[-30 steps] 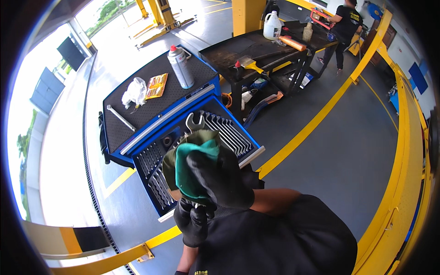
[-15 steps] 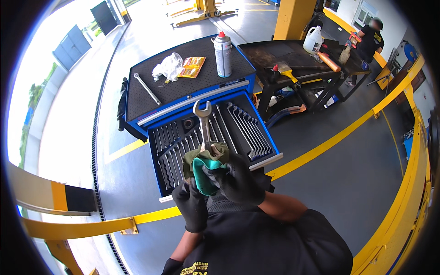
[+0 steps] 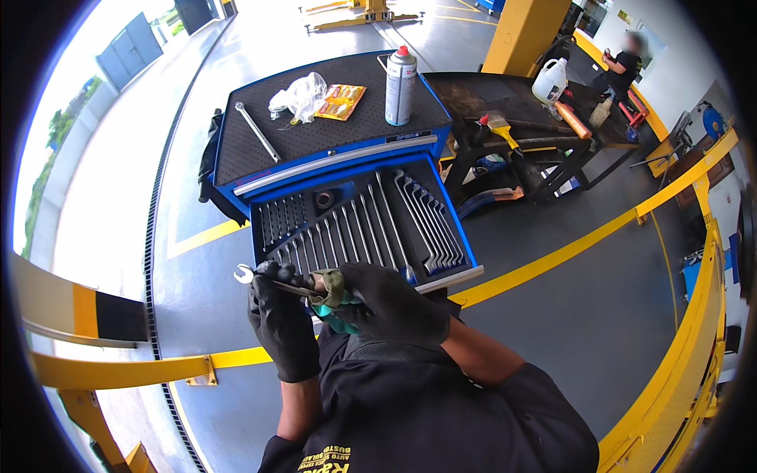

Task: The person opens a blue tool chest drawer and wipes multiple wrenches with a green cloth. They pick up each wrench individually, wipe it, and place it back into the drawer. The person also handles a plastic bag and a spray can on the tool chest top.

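Observation:
In front of my chest, a wrench (image 3: 244, 273) lies almost level, its open jaw pointing left. My left hand (image 3: 282, 319), in a black glove, is closed around it just behind the jaw. An olive and teal cloth (image 3: 334, 285) wraps the wrench's other end. Gripping that cloth is my right hand (image 3: 398, 306), also black-gloved; the end inside the cloth is hidden. Just beyond both hands, an open drawer (image 3: 465, 276) of a blue tool cabinet holds rows of wrenches (image 3: 364, 229) in a dark foam insert.
On the cabinet top (image 3: 229, 146) are a long wrench (image 3: 257, 132), a clear plastic bag (image 3: 300, 98), a yellow-orange packet (image 3: 341, 102) and a spray can (image 3: 400, 87). A dark workbench (image 3: 465, 98) carries a brush (image 3: 499, 126) and a white jug (image 3: 550, 81). Yellow rails flank me; a person (image 3: 623, 65) sits far right.
The wrench has tipped from upright to nearly level, its jaw swinging left. My left hand has moved up from beside the cloth onto the wrench. The far person has gone from stooping to sitting.

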`<act>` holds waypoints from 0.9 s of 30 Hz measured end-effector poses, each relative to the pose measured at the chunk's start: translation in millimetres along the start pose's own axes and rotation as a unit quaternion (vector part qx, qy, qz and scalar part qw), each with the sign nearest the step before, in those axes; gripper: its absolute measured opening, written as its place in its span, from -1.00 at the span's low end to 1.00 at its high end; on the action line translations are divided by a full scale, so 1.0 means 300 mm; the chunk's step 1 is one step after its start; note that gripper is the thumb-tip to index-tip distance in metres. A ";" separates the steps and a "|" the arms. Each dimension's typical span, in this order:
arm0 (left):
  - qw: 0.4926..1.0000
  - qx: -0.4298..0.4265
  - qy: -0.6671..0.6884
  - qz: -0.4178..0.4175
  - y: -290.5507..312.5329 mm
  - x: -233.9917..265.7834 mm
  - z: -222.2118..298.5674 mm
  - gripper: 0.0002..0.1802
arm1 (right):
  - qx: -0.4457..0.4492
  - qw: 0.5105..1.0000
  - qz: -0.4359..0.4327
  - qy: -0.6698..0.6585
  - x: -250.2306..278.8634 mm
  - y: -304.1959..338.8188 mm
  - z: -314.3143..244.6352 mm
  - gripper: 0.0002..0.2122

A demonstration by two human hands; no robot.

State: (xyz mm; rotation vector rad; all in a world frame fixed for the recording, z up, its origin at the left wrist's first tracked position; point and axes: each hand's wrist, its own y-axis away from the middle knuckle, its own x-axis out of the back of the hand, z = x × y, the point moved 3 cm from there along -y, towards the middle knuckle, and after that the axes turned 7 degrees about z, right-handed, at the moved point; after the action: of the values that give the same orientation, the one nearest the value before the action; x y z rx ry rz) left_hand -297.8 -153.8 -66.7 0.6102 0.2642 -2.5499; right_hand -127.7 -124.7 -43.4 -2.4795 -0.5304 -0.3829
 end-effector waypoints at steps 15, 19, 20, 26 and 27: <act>0.997 0.043 -0.041 -0.059 0.061 -0.016 -0.037 -0.60 | -0.024 0.987 0.139 -0.077 -0.086 0.095 0.084 -0.69; 0.990 0.014 -0.141 -0.009 0.018 0.028 -0.034 -0.56 | 0.021 0.999 -0.010 0.046 -0.052 -0.005 0.088 -0.67; 0.990 0.015 -0.137 0.011 0.016 0.057 -0.063 -0.58 | 0.027 0.998 -0.040 0.051 -0.041 -0.019 0.103 -0.67; 0.980 -0.055 -0.142 0.126 -0.142 0.166 -0.099 -0.64 | 0.009 0.978 -0.046 0.202 0.004 -0.006 0.389 -0.67; 0.979 -0.055 -0.160 0.111 -0.192 0.214 -0.101 -0.59 | -0.029 0.977 -0.025 0.210 0.025 0.029 0.482 -0.66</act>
State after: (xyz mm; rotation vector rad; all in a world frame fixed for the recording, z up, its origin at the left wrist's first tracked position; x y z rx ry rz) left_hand -365.8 -123.0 -119.4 0.1699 0.2074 -2.3530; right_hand -95.2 -44.8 -160.0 -2.3444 -0.4093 -0.9273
